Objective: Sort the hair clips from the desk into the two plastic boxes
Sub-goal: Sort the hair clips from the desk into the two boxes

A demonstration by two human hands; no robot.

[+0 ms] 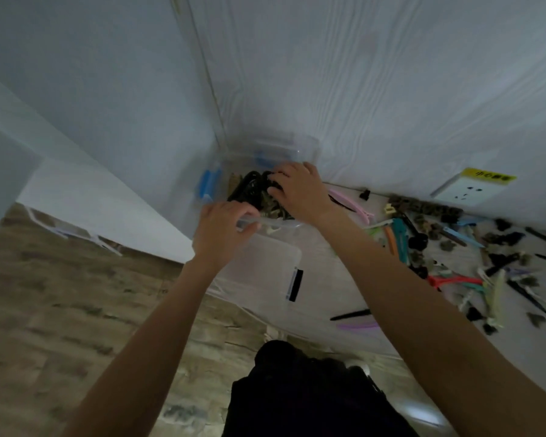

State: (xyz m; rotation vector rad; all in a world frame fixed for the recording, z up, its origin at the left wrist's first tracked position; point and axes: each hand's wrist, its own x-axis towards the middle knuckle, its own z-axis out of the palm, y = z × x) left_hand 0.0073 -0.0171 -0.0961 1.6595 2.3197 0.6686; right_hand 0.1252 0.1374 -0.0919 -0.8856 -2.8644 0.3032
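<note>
A clear box [208,197] is shown at the centre of the frame, set in the corner where the white worktop [325,279] meets the walls. It is filled with dark clips [249,190], black and brownish, heaped together. A blue latch [207,181] is seen on its left side. Behind it, against the wall, a second clear box [306,146] is seen, blurred, with a blue part inside or on it.

The left hand [221,234] is placed at the near rim of the first box; the fingers are curled over the rim and the thumb is set beneath it, so the grip is closed on the box. The right hand [297,190] is laid over the heap of dark clips, fingers bent down among them. Whether a clip is pinched cannot be told, since the fingertips are hidden in the pile.

In front of the box, a clear lid [265,272] with a black latch [295,285] is lying flat on the worktop.

To the right of the frame, loose clips [454,247] are scattered across the worktop: long pink, orange, teal, blue, red and pale yellow ones, mixed with small dark claw clips. A black clip [350,314] and a lilac clip [358,326] lie near the worktop's front edge, just beside the right forearm.

A white socket [467,190] with a yellow label is fixed to the wall at the right. A wood-patterned floor [60,294] is seen at the lower left.
</note>
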